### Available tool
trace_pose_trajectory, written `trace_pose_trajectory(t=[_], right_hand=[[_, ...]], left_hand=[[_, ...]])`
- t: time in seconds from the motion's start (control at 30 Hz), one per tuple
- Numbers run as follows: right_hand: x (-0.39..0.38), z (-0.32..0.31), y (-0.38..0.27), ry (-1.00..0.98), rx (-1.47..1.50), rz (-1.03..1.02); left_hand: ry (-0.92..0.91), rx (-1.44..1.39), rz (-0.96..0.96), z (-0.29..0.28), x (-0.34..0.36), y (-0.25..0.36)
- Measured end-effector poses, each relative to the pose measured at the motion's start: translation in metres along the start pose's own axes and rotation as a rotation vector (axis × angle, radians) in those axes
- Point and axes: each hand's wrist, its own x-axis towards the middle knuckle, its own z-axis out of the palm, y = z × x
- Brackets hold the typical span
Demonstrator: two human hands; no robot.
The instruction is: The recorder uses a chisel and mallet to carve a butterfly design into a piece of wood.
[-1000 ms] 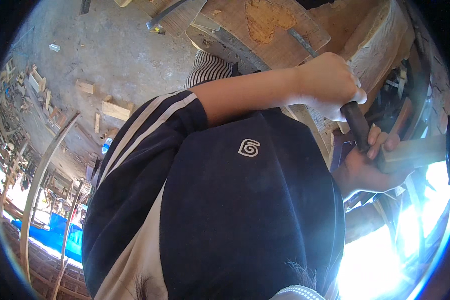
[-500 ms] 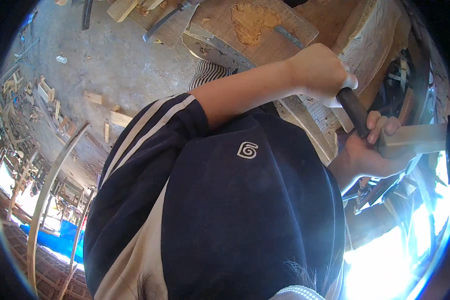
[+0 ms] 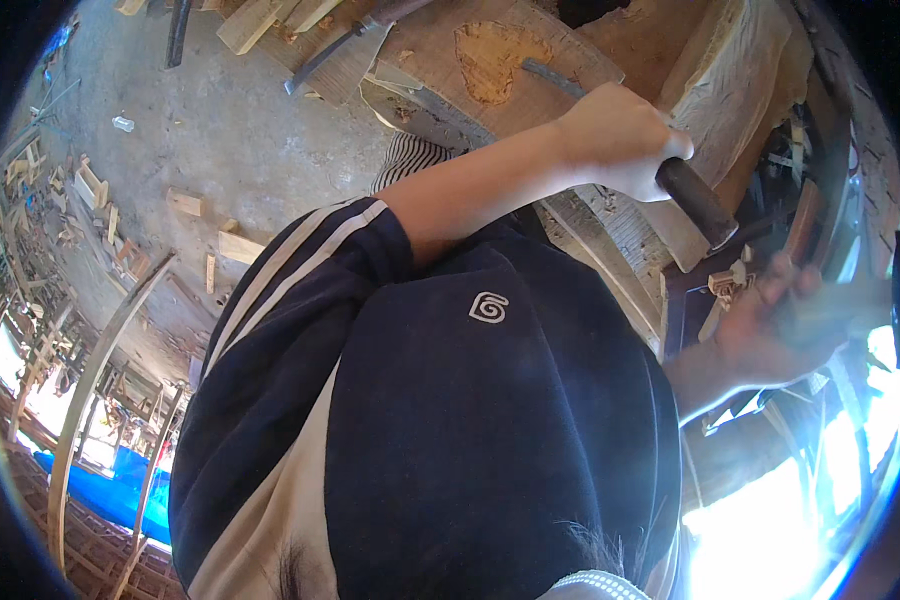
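My left hand (image 3: 620, 140) is wrapped around the dark handle of a chisel (image 3: 698, 205). Its handle end sticks out toward the right, and the grey blade (image 3: 550, 76) shows on the hand's other side. The blade lies over a broad wooden workpiece (image 3: 425, 55), close to a rough, lighter patch cut into its face. Off to the right, blurred by motion, my right hand (image 3: 780, 325) is closed around the pale wooden shaft of what looks like a mallet (image 3: 855, 302). A dark part shows beyond it at the picture's rim. The two hands are apart.
Another bladed tool (image 3: 328, 55) with a dark handle lies on wood at the upper left. Offcuts (image 3: 238, 247) and wood scraps litter the concrete floor (image 3: 260, 130). A long curved wooden strip (image 3: 105, 365) rises at the left. A thick timber slab (image 3: 735, 85) stands beyond my left hand.
My left hand and the chisel have shifted slightly left. My right hand's fingers, earlier at the end of the chisel's handle, have moved down and away from it.
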Motion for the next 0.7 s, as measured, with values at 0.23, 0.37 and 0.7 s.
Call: trace_pose_trajectory(t=[0.23,0.37,0.7], right_hand=[[-0.005,-0.129,-0.045,-0.04,0.049,-0.04],[-0.021,-0.166,-0.065,0.076,-0.134,-0.124],[-0.067,-0.011,0.011,-0.034,-1.012,0.038]], left_hand=[[-0.039,-0.001,-0.006,0.005,0.003,0.006],[-0.058,-0.049,-0.037,0.007,0.005,0.005],[0.018,-0.061,-0.064,0.015,0.006,0.003]])
